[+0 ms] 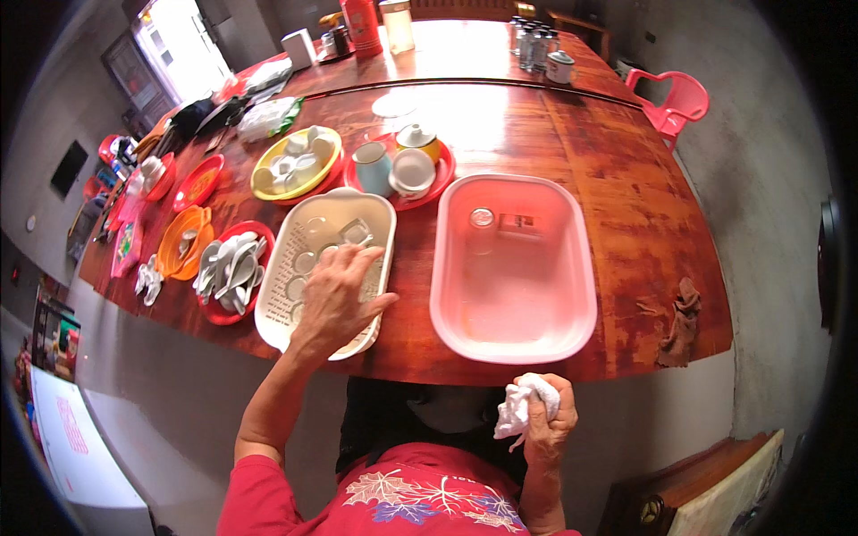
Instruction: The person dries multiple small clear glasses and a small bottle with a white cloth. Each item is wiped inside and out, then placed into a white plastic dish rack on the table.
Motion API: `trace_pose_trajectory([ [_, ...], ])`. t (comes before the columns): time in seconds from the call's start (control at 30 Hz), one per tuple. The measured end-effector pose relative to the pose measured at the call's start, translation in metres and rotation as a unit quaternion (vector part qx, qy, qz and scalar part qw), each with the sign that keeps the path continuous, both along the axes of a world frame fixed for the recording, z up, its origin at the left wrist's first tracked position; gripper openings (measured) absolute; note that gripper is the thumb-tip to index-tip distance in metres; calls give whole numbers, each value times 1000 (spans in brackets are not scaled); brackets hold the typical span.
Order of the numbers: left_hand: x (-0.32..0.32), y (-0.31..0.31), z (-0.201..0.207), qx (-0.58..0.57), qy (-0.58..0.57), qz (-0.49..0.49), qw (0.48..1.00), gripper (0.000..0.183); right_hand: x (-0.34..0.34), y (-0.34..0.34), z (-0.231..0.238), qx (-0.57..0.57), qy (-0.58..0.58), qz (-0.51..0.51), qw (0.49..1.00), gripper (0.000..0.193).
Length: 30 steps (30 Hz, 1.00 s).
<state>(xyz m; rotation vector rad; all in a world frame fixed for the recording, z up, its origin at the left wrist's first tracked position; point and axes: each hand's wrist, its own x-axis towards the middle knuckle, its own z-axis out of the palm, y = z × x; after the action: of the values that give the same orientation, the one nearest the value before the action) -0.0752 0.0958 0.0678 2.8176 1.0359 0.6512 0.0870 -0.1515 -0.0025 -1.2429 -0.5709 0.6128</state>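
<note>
Nearest the camera is your red shirt, printed with leaves, on the near side of the tub. Your right hand, just short of the tub's near edge, is closed around one white cloth. Your left hand, to the left of the tub, has its fingers loosely spread over one cream basket; you cannot tell whether the fingertips touch a glass. In the basket you can count at least five clear glasses, partly hidden by your hand.

The one pink tub stands on the tabletop, with one small, round, clear thing at its far end. Left of the tub, past the basket, you have one heap of white spoons, overlapping too much to count. Far and left of the tub, one yellow bowl holds about six white cups. Nearer the tub's far left corner, one red tray carries three things: one blue cup, one white cup and one lidded yellow pot. Right of the tub, you have one brown cloth.
</note>
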Motion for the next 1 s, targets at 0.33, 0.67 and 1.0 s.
trace_pose_trajectory([
  [0.33,167,77,-66,98,91,-149,980,53,13,-18,1,-17,-3,-55,998,19],
  [0.67,200,94,-91,36,236,-117,964,31,24,-22,-8,-12,4,-88,996,18],
  [1.0,153,55,-2,-280,-77,-191,938,49,19,-20,0,-33,-15,-93,995,16],
])
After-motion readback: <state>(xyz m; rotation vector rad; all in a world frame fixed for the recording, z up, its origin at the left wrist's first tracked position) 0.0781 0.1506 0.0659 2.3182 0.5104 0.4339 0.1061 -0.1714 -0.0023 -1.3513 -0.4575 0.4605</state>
